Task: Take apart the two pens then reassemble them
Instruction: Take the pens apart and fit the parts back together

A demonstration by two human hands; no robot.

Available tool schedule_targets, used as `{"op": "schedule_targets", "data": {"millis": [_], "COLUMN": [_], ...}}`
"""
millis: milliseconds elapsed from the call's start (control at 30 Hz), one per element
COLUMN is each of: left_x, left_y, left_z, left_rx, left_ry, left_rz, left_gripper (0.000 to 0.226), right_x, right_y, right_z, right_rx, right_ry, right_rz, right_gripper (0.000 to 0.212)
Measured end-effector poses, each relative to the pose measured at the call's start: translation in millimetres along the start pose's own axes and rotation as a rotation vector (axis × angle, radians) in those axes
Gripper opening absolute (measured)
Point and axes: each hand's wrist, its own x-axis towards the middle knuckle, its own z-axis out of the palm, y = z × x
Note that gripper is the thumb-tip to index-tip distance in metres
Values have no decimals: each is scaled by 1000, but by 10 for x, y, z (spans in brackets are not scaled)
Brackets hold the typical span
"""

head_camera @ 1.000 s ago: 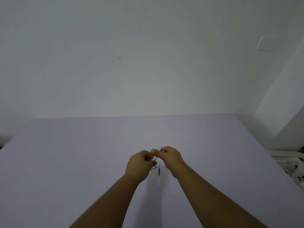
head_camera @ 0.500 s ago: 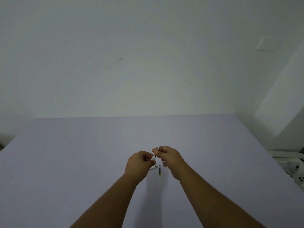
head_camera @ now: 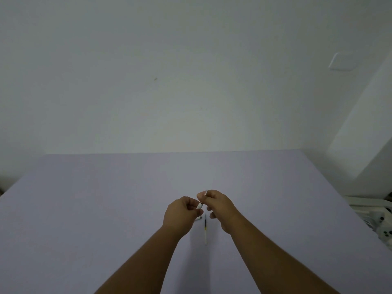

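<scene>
So the table (head_camera: 106,209) fills the lower half of the view and runs back to the wall (head_camera: 191,81) behind it. Both hands are up over the near middle of the table, left hand (head_camera: 182,213) just left of the right hand (head_camera: 218,206), almost touching. Between them there's a small pen piece (head_camera: 200,206), pinched from both sides. Down on the table right below the gap between the hands lies a refill (head_camera: 205,230), pointing away from the person. Another small bit (head_camera: 198,218) peeks out just left of the refill's far end, mostly hidden by the left hand. Far right, off the table edge, sits some equipment (head_camera: 381,228).
</scene>
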Motion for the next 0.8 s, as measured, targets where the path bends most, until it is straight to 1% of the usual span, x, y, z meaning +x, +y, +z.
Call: {"op": "schedule_targets", "data": {"millis": [33,67,100,167,200,233,267,333,367,467,500,533,600,633,667,767,800], "left_x": [7,11,10,-4,-9,-10,-11,-6,-5,-27,-31,-33,-27,-21,-19,-28,-25], "left_y": [11,24,35,46,43,42,40,44,45,39,31,21,10,5,-1,-6,-6], "left_z": [0,1,6,22,29,31,25,9,5,18,23,21,4,-4,-10,7,14], "left_rx": [1,8,21,37,29,14,0,-9,-3,25,13,-3,-22,-18,-3,29,21], "left_ry": [4,7,8,0,-6,-9,-8,1,1,-10,-12,-10,-3,-3,-5,-15,-15], "left_rz": [1,5,12,23,23,19,12,1,2,15,12,6,-8,-9,-6,4,3], "left_gripper": [23,23,23,22,21,21,21,20,18,16,16,16,15,14,13,10,10], "right_x": [-13,-21,-18,-1,-3,-3,-2,-9,-9,-6,-9,-11,-18,-17,-19,-4,-2], "right_y": [-2,-5,2,9,5,8,10,9,8,3,4,11,22,25,23,27,33], "right_z": [-11,-14,-12,1,4,0,-11,-33,-32,-5,3,3,-17,-27,-29,-3,2], "right_rx": [28,26,-2,-69,-66,-40,1,53,36,-99,-95,-56,39,47,34,-57,-46], "right_ry": [-27,-33,-18,46,58,49,29,4,10,93,96,74,16,9,14,81,82], "right_rz": [-12,-18,-16,15,33,44,44,18,5,30,38,41,23,6,-8,20,28], "right_gripper": [6,5,11,31,37,37,32,14,14,42,44,40,20,14,15,42,44]}}
